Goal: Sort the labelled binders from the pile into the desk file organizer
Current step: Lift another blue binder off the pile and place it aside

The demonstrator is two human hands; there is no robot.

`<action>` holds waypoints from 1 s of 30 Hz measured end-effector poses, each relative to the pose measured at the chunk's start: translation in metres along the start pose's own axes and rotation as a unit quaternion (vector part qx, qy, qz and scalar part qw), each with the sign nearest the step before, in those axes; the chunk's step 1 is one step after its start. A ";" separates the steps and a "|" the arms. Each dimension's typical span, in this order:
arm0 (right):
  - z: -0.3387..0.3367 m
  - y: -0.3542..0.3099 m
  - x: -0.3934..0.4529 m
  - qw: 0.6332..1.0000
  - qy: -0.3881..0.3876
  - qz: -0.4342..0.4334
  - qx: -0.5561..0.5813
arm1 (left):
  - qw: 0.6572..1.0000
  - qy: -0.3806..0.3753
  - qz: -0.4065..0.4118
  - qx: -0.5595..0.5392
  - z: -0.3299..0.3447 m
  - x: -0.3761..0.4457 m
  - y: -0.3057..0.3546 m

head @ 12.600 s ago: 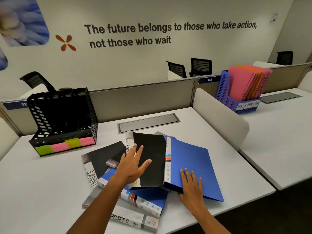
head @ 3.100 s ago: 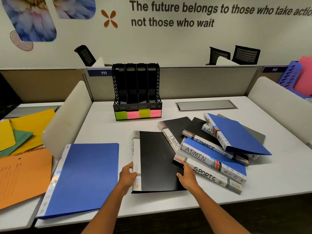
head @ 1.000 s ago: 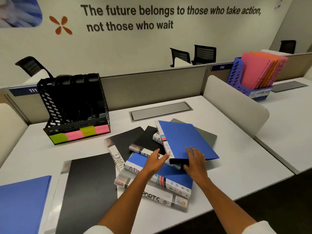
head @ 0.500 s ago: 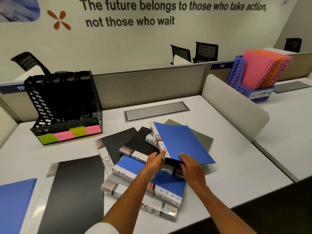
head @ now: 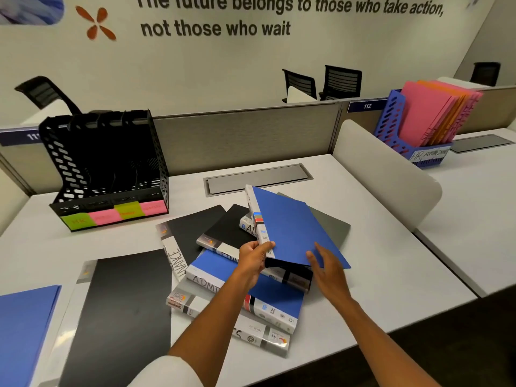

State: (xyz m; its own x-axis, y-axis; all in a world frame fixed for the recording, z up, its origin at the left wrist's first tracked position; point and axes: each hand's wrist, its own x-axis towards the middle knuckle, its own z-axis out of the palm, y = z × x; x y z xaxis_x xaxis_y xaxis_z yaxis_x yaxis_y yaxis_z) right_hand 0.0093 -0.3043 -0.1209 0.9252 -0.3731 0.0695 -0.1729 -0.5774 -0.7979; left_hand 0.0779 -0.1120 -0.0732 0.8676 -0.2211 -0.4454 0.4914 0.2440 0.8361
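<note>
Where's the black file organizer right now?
The black file organizer stands at the desk's far left against the partition, left of the binder pile.

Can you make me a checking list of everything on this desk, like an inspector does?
Surface: white desk, grey cable hatch.
Job's things: black organizer with coloured notes, no binders seen inside; binder pile marked ADMIN, FINANCE; blue binder lifted.
Clutter: black folder and blue folder set aside.
Grippers: left hand grips the blue binder's spine; right hand open at its edge.
Cables: nothing seen.
Surroundings: partitions, chairs, blue rack of pink folders.
</note>
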 end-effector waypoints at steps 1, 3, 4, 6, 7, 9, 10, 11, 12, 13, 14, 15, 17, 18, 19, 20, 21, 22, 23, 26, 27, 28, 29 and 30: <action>-0.004 0.001 0.003 1.000 0.013 0.020 0.002 | 1.000 0.002 0.005 0.001 -0.004 -0.002 0.002; -0.009 0.005 0.009 0.999 0.029 0.042 -0.013 | 1.000 0.009 0.016 0.006 -0.014 -0.006 0.006; -0.011 0.007 0.011 0.998 0.031 0.051 -0.021 | 1.000 0.012 0.022 0.007 -0.019 -0.008 0.008; -0.013 0.009 0.017 0.997 0.029 0.066 -0.030 | 0.999 0.018 0.033 0.008 -0.028 -0.011 0.013; -0.013 0.008 0.020 0.997 0.028 0.068 -0.032 | 0.999 0.025 0.040 0.011 -0.032 -0.013 0.016; -0.009 0.001 0.025 0.997 0.026 0.069 -0.023 | 0.997 0.044 0.055 0.022 -0.042 -0.018 0.022; -0.007 -0.002 0.027 0.997 0.026 0.070 -0.013 | 0.996 0.053 0.062 0.031 -0.046 -0.021 0.025; -0.003 -0.006 0.027 0.997 0.022 0.075 -0.001 | 0.995 0.063 0.068 0.037 -0.051 -0.024 0.027; 0.000 -0.009 0.027 0.996 0.018 0.082 0.011 | 0.994 0.072 0.073 0.043 -0.056 -0.027 0.028; 0.004 -0.012 0.027 0.996 0.015 0.091 0.021 | 0.992 0.081 0.078 0.048 -0.061 -0.030 0.030; 0.010 -0.015 0.025 0.995 0.011 0.097 0.030 | 0.991 0.087 0.085 0.055 -0.068 -0.034 0.031; 0.014 -0.017 0.023 0.994 0.009 0.102 0.036 | 0.990 0.086 0.091 0.061 -0.074 -0.038 0.032; 0.026 -0.023 0.018 0.993 0.004 0.111 0.040 | 0.989 0.081 0.104 0.066 -0.088 -0.047 0.035; 0.033 -0.028 0.015 0.992 0.005 0.116 0.041 | 0.988 0.079 0.112 0.070 -0.095 -0.051 0.036; 0.040 -0.033 0.010 0.992 0.007 0.121 0.041 | 0.987 0.079 0.121 0.075 -0.104 -0.055 0.039; 0.045 -0.038 0.007 0.992 0.008 0.123 0.042 | 0.986 0.077 0.127 0.078 -0.111 -0.059 0.040; 0.052 -0.043 0.002 0.991 0.007 0.123 0.043 | 0.985 0.075 0.132 0.079 -0.120 -0.064 0.042; 0.059 -0.050 -0.002 0.991 0.006 0.123 0.046 | 0.985 0.073 0.135 0.081 -0.129 -0.068 0.044; 0.067 -0.057 -0.007 0.992 0.002 0.120 0.045 | 0.984 0.074 0.138 0.084 -0.140 -0.073 0.047; 0.092 -0.080 -0.024 0.994 0.000 0.102 0.026 | 0.980 0.088 0.150 0.100 -0.176 -0.089 0.055; 0.102 -0.089 -0.032 0.995 0.003 0.100 0.024 | 0.978 0.092 0.152 0.107 -0.191 -0.095 0.059; 0.113 -0.098 -0.041 0.995 0.004 0.100 0.026 | 0.978 0.093 0.152 0.112 -0.206 -0.101 0.061; 0.123 -0.108 -0.050 0.994 0.003 0.101 0.033 | 0.977 0.091 0.154 0.116 -0.222 -0.107 0.064; 0.132 -0.116 -0.058 0.994 0.001 0.101 0.039 | 0.976 0.088 0.157 0.119 -0.236 -0.112 0.066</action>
State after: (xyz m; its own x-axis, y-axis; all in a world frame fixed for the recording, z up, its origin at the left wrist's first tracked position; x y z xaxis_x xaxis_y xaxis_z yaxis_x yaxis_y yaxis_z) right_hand 0.0199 -0.1200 -0.1117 0.8738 -0.4768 -0.0955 -0.3278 -0.4325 -0.8399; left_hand 0.0315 0.1514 -0.0439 0.9826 0.0003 -0.1860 0.1858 0.0423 0.9817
